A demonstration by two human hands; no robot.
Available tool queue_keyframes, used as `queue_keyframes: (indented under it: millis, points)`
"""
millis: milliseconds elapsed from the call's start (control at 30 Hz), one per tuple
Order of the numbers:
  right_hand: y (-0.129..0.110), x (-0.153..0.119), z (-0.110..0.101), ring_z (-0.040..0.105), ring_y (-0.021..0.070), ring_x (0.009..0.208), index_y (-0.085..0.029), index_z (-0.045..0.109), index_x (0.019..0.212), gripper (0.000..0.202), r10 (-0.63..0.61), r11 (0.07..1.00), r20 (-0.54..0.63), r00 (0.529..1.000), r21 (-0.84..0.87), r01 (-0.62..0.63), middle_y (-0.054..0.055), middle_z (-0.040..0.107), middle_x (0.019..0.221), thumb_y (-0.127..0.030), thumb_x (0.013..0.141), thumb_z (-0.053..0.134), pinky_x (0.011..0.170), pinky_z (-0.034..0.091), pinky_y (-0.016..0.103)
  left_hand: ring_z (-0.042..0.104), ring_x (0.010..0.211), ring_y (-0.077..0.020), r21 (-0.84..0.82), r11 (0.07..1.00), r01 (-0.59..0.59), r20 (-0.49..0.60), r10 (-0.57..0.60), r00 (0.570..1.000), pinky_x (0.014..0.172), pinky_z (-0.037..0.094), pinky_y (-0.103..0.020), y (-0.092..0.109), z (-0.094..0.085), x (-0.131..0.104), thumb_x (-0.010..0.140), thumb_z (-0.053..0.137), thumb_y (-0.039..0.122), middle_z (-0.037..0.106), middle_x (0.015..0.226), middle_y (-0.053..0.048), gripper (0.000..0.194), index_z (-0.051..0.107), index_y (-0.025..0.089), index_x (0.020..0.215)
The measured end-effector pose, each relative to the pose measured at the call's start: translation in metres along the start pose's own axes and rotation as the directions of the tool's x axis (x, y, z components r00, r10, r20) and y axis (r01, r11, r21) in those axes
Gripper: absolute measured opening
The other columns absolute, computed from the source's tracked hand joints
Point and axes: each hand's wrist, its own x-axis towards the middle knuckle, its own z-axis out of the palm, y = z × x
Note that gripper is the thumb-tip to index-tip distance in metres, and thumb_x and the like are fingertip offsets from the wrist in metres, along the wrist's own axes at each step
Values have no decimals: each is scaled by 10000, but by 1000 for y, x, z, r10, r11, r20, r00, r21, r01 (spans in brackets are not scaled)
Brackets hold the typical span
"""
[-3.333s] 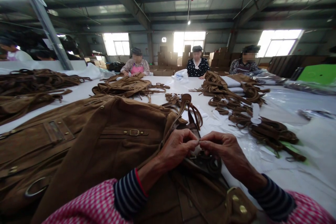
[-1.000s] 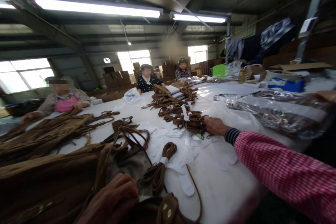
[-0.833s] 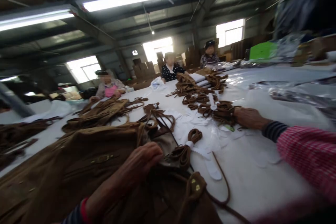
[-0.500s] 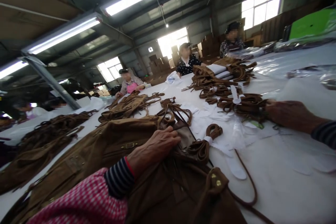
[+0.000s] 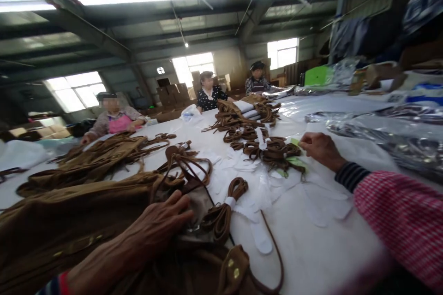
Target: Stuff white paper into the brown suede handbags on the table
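Observation:
My left hand [image 5: 164, 219] lies on a brown bag [image 5: 86, 203] with brass fittings, its fingers bent a little and spread beside the bag's grey lining [image 5: 200, 203]. Just right of these fingers rests a bundle of brown straps [image 5: 224, 212] held by a white paper band. My right hand [image 5: 320, 147] is closed in a pinch at the right end of a pile of banded brown straps [image 5: 273, 150]. A light green slip [image 5: 294, 142] shows at its fingertips; whether they grip it I cannot tell.
White paper strips [image 5: 261, 237] are strewn over the white table [image 5: 311, 253]. More brown bags [image 5: 93, 159] lie at the left, and a stack with straps [image 5: 242, 113] stands further back. Clear plastic bags [image 5: 374, 138] lie at the right. Three people sit across the table.
My view has levelled and swung right, so the bags appear further left. My right hand has come off the strap bundle's end and more of its sleeve shows. My left hand stays on the bag.

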Motion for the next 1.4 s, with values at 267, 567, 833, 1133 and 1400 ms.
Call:
queue_keyframes:
  millis: [267,567,833,1133,1400]
  points:
    - [-89,-57,-2,434,72,418,-146,670,750,307,-179,693,389,904,701,-165,-12,582,507,-432,724,777,399,277,190,511,942,-190,-210,976,-61,98,83,992,784,341,-307,12,-17,5,862,577,1,622,1009,9,232,551,210,961]
    - [-230,-128,105,554,100,414,-139,639,620,104,-509,716,737,445,649,-256,-15,610,522,-157,722,646,368,345,171,487,1011,-206,-9,998,-67,14,67,998,822,399,-336,16,-26,-15,1061,430,219,631,1107,-34,169,596,199,1090]
    - [-241,-115,118,449,80,360,-137,631,542,136,-466,832,852,237,513,-211,-20,590,459,-160,675,646,321,281,176,499,1060,-219,-2,999,-41,3,41,999,818,428,-340,12,-34,-15,1058,430,236,591,1215,-50,199,619,229,1117]
    - [-261,-124,128,416,64,379,-143,578,538,125,-566,686,778,272,628,-368,-66,478,409,-76,641,599,346,271,161,546,949,-188,-8,997,-77,192,77,978,829,425,-331,19,-67,4,1059,438,237,628,1099,-25,201,635,211,1028]
    - [-243,-114,121,412,62,388,-137,659,658,68,-604,705,788,121,598,-382,-50,549,470,-174,715,654,355,292,158,506,888,-189,95,992,-84,144,70,987,752,345,-365,15,-65,4,1036,517,231,611,1006,-3,142,656,249,1058]
